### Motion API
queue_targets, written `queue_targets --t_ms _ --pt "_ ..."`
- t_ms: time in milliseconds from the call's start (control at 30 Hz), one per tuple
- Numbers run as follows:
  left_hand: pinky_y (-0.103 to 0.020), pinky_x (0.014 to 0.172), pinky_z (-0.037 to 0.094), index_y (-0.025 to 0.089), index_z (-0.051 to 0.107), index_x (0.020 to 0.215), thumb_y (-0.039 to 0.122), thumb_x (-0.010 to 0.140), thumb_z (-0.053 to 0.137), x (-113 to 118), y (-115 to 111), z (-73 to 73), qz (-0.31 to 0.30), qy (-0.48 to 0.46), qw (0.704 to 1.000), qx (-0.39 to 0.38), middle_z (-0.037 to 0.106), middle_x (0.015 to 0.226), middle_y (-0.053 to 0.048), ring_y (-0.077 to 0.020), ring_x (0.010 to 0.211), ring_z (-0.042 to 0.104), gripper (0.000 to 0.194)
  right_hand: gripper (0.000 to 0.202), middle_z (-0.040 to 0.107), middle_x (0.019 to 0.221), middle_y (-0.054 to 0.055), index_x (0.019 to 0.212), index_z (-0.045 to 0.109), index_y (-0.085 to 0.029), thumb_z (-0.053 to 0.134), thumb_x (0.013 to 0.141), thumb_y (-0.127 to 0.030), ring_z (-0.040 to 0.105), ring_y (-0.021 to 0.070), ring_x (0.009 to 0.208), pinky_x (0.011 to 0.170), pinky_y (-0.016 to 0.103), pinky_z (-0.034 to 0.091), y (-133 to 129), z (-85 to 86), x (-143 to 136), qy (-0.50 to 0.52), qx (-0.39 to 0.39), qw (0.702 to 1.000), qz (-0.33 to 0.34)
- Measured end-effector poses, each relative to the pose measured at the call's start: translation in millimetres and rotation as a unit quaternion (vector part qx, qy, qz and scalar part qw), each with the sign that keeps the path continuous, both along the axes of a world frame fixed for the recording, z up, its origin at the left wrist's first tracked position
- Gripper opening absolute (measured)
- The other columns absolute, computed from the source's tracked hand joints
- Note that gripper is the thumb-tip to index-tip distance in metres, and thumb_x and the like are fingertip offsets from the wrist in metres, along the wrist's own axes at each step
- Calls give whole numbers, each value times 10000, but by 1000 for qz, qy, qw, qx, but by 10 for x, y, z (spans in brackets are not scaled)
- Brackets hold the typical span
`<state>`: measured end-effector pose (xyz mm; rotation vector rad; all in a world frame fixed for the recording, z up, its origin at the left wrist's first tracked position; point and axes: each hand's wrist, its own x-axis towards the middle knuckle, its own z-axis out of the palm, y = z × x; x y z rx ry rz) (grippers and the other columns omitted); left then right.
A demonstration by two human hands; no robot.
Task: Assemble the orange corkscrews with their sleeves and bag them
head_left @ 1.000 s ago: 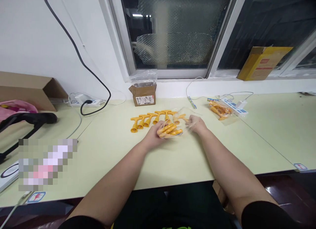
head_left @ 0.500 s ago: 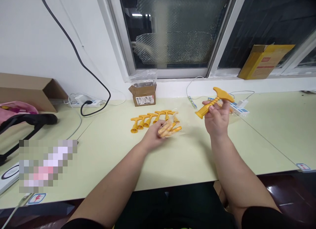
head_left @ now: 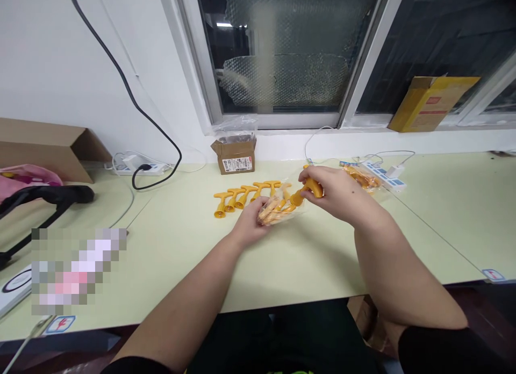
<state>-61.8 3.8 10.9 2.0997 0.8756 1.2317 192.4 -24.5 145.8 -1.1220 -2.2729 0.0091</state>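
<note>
Bag (head_left: 271,215), clear, crinkled, around yellow handles (head_left: 287,209)

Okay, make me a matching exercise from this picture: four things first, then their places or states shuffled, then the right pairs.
1. Left grip
2. Right grip
3. Small brown box
4. Yellow carton

A. Propped at the window
B. Holding one yellow piece
C. Holding a clear bag
D. Standing on the table

Pairs: 1-C, 2-B, 3-D, 4-A

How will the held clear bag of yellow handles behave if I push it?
The clear bag is probably floppy: its plastic looks thin and wrinkled. The yellow handles inside may shift, since they lie at differing angles.
</note>
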Motion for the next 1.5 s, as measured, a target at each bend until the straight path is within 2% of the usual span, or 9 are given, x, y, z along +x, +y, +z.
queue_targets --t_ms 233,333,567,667,800,1033,1167,1300,1500 --pt "-451 833 559 233 611 1189 276 743 827 2 15 -23 -36 -63 997 -30 698 1085 -70 -297 964 690 498 523 683 1359 81 1394 596 -249 653 876 -295 653 299 1214 1032 422 487 -4 153 -14 -42 -64 994 84" --pt "-481 862 568 239 578 1194 275 743 829 6 7 -14 -77 -104 990 -50 703 1110 -77 -302 989 702 517 539 686 1353 83 1431 570 -259 636 904 -354 674 284 1166 998 405 506 -19 201 49 -37 -110 987 113" --pt "-415 774 594 236 542 1176 269 784 779 -1 -42 14 -102 -125 983 -93 703 1006 -61 -249 891 713 459 339 768 1020 58 1303 549 -246 562 975 -332 667 203 779 702 306 479 21 211 84 -25 -134 989 63" --pt "-410 778 590 231 559 1173 287 765 790 -19 -50 26 -111 -109 984 -92 703 1030 -74 -255 897 708 472 208 764 1046 57 1157 635 -245 566 971 -306 683 210 867 747 309 484 52 198 45 -33 -128 987 92" --pt "-422 848 579 218 575 1168 305 745 796 -46 -37 6 -95 -71 990 -80 687 1084 -94 -269 968 689 485 198 763 1142 41 1110 708 -266 569 971 -292 696 216 989 846 325 483 93 184 8 -35 -115 987 103" --pt "-403 855 576 215 544 1185 291 744 796 -65 7 -59 -88 -103 989 -61 672 1109 -103 -257 989 690 513 149 764 906 32 965 706 -221 642 942 -353 661 178 760 679 290 426 102 190 0 -67 -162 983 61" --pt "-398 825 582 228 553 1158 306 760 798 -57 4 -35 -88 -125 987 -52 670 1081 -84 -245 957 694 474 289 760 947 53 942 728 -214 538 1007 -421 660 192 818 731 308 440 85 228 -5 -58 -157 980 105" --pt "-398 827 576 223 564 1141 332 763 802 -64 18 -37 -75 -130 988 -48 646 1060 -75 -237 940 676 460 290 748 1057 60 1055 717 -228 678 914 -479 663 218 928 801 322 475 71 219 -12 -52 -164 969 177" --pt "-416 874 558 221 563 1161 380 769 794 -83 39 -42 -70 -125 988 -58 634 1083 -80 -249 981 657 482 117 728 1038 68 976 749 -227 662 906 -261 664 224 931 843 351 484 145 131 -22 -74 -151 976 135"
